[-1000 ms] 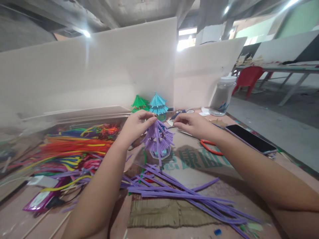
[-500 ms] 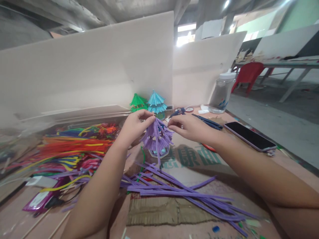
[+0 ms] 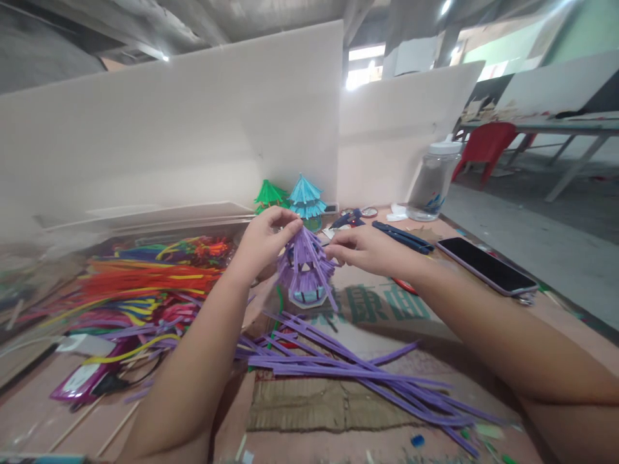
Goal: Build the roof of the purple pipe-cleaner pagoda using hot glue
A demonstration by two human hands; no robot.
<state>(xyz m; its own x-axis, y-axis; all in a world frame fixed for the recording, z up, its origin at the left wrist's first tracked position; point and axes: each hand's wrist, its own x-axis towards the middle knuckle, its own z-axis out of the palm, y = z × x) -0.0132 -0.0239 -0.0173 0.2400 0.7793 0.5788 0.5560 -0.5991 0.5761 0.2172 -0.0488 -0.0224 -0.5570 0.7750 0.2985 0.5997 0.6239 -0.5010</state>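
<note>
A small purple pavilion model [image 3: 305, 270], its tiered roof made of pipe cleaners, stands upright on a pale base on the table. My left hand [image 3: 271, 237] pinches the tip of its roof between thumb and fingers. At the right edge of the upper roof, my right hand [image 3: 358, 248] has its thumb and fingers pressed together against a purple strip; exactly what lies between the fingertips is hidden. One long purple strip slants down the model's front past the lower roof. Loose purple pipe cleaners [image 3: 338, 361] lie crossed in front of it.
Behind stand a green pavilion [image 3: 269, 194] and a blue pavilion [image 3: 306, 196]. Bundles of coloured pipe cleaners [image 3: 145, 280] spread at left, near a purple device [image 3: 89, 380]. Rightward are pliers [image 3: 403, 237], a phone [image 3: 486, 264] and a clear bottle [image 3: 434, 183]. Corrugated cardboard [image 3: 324, 406] lies in front.
The model has turned or tilted slightly, and its long front strip now slants down to the right. My right hand has come in against the roof edge. My left hand keeps its pinch.
</note>
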